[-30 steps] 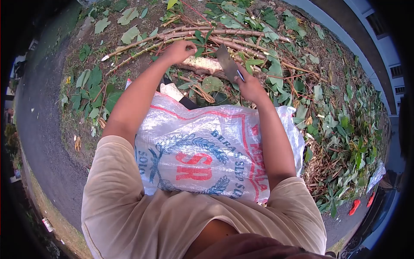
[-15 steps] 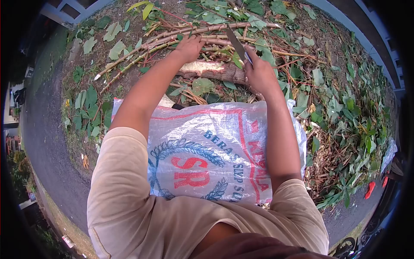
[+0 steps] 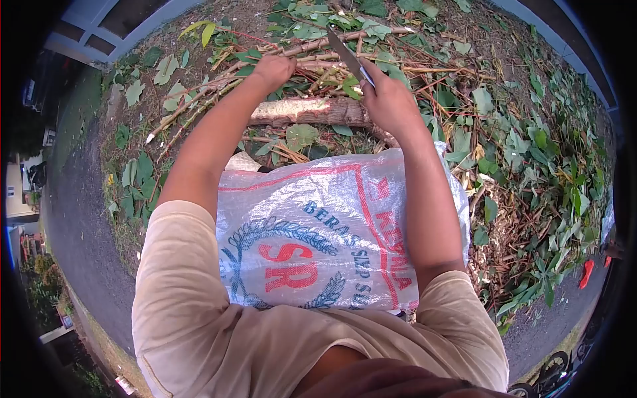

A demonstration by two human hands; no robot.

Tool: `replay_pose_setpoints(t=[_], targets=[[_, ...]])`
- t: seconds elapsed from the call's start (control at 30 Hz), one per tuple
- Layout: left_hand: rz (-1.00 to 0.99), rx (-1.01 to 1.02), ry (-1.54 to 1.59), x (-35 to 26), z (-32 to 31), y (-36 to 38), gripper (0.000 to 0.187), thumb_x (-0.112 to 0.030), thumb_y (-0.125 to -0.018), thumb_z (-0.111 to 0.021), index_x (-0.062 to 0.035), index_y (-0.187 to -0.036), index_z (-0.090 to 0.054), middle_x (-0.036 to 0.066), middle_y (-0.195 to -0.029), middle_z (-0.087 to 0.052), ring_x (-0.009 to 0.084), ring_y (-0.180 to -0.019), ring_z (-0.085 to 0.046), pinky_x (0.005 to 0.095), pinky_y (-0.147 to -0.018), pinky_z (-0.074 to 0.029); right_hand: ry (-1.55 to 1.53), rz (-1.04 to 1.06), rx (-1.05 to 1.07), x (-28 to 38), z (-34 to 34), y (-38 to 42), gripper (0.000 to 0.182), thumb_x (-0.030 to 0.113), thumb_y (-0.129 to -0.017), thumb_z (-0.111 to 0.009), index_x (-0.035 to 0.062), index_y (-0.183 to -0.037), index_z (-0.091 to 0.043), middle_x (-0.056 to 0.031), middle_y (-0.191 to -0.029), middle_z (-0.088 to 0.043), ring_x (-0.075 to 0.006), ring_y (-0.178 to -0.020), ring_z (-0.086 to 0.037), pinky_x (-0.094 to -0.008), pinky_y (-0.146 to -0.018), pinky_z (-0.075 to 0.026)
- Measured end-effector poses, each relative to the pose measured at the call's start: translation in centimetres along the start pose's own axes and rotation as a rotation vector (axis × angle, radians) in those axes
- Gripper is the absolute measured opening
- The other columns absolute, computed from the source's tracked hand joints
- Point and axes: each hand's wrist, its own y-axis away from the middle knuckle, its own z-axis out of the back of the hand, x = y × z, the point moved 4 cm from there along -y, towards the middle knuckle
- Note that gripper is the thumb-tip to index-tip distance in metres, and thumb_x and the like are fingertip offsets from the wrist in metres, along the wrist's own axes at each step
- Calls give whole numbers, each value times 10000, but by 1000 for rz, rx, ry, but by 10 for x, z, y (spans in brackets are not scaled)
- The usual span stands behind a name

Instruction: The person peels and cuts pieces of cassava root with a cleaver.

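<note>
My right hand [image 3: 393, 105] grips a knife [image 3: 345, 52] by its handle, the long blade slanting up and to the left over the cut branches. At the pile, my left hand [image 3: 274, 71] is closed around a thin branch [image 3: 229, 81], though the fingertips are partly hidden. Longer brown branches [image 3: 312, 46] lie just beyond both hands. Nearer to me, below the hands, rests a thick log [image 3: 342, 111] with a pale patch where the bark is gone. A white woven sack [image 3: 312, 219] with red and blue print covers my lap.
Green leaves [image 3: 524, 159] and plant scraps are strewn over the soil on the right, beside a heap of wood chips [image 3: 494, 232]. A paved road [image 3: 76, 192] runs along the left. A blue-grey frame [image 3: 109, 33] stands at the upper left.
My left hand has shifted left and down along the branches and closed more tightly. The knife and my right hand have moved slightly left. The whole view has turned a little.
</note>
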Motion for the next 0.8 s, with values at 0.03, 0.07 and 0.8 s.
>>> replay_pose_setpoints(t=[0.03, 0.07, 0.8], targets=[[0, -3, -7, 1, 7, -3, 329, -109, -1003, -490, -49, -1299, -622, 112, -1093, -760, 299, -1072, -720, 447, -943, -543, -3, 2, -7, -2, 1, 0, 417, 153, -1000, -561, 51, -1404, -579, -302, -944, -714, -492, -944, -685, -597, -871, -515], [-1, 38, -55, 1, 12, -6, 343, -131, -997, -516, -54, -1316, -616, 118, -1151, -745, 294, -1135, -694, 464, -999, -513, 28, 28, 29, -7, -1, 2, 419, 148, -994, -565, 52, -1402, -581, -301, -958, -715, -487, -958, -686, -594, -877, -517], [123, -35, 351, -50, -31, -96, 490, -295, -823, -801, -59, -1241, -706, 191, -1215, -725, 343, -1143, -692, 424, -1024, -519, -16, -90, -222, -59, 19, -9, 465, 137, -974, -557, 40, -1428, -573, -255, -965, -733, -438, -934, -713, -548, -862, -561]])
